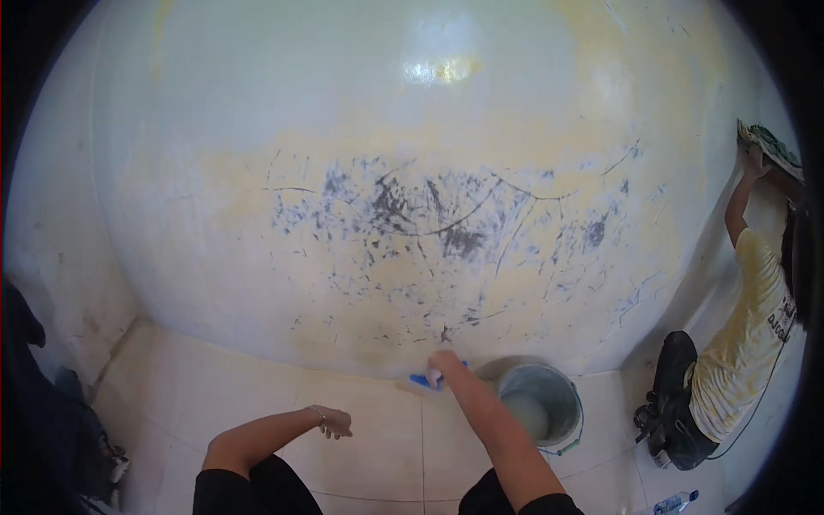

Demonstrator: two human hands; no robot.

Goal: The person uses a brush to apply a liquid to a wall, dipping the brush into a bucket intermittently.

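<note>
My right hand (439,364) reaches down to the foot of the wall and is closed around a blue tool (420,380). The tool's blue parts show on both sides of the fist; its exact kind is hidden. My left hand (336,422), with a bracelet at the wrist, hangs over the floor with fingers loosely bent and nothing visible in it. In front of me the wall (283,103) is pale green and yellowish, with dark scuffed patches and crack-like lines. Just right of my right forearm stands a grey bucket (562,386) holding cloudy liquid.
At the right, another person (738,369) in a yellow-stained shirt sits low, one arm raised to a dark cloth-like thing (768,142). A plastic bottle (676,502) lies on the tiled floor (257,378). Dark clothing (43,412) hangs or lies along the left edge.
</note>
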